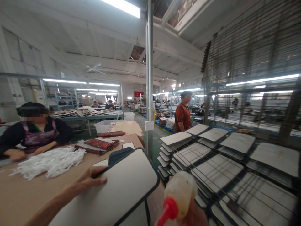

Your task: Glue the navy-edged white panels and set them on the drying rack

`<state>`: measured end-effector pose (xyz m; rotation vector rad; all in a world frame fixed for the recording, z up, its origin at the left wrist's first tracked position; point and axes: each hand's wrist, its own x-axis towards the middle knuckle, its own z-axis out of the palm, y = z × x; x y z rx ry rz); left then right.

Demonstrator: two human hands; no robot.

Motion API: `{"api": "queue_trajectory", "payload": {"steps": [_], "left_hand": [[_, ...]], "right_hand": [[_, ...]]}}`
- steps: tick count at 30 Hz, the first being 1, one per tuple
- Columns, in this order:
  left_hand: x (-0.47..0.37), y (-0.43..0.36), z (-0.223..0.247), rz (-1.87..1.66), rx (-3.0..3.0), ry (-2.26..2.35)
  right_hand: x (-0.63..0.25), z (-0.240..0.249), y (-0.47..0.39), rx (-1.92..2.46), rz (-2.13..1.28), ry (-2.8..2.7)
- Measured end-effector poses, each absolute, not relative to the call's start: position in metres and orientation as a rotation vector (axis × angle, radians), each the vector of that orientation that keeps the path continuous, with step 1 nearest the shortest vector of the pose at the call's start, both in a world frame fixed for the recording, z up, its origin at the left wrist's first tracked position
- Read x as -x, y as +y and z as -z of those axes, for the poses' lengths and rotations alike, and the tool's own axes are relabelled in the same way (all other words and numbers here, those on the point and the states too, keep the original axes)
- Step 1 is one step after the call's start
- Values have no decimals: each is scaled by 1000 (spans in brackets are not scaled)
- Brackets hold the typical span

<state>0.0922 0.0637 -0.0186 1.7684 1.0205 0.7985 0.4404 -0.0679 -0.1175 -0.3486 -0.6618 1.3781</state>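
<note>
My left hand (95, 179) grips the edge of a white panel (127, 175) with dark rounded edging, thumb on top and fingers at its rim. The panel lies tilted at the near edge of the brown table, beside dark blue pieces (121, 155). At the bottom centre, my right hand (194, 213) is wrapped round a translucent bottle (182, 191) with a red nozzle that points down and left. The bottle is close to the camera and blurred, and it hides part of that hand.
Wire racks (211, 169) on the right hold several similar white panels. A heap of white strips (54, 161) and red patterned fabric (101, 143) lie on the brown table (21, 197). A person sits at left; another stands behind the racks. A metal post (149, 69) rises at centre.
</note>
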Motion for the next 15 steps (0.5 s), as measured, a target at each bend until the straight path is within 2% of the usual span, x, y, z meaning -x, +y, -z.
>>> {"api": "queue_trajectory", "payload": {"steps": [2,7,15], "left_hand": [[-90,55,19,-704,-1691,952],[-94,32,12,-569,-1637,855],[-107,0,-13,-564,-1606,929]], "right_hand": [[-459,90,-60,341,-1211,-570],[-485,22,-38,405,-964,-813],[-492,1,-35,503,-945,-965]]}}
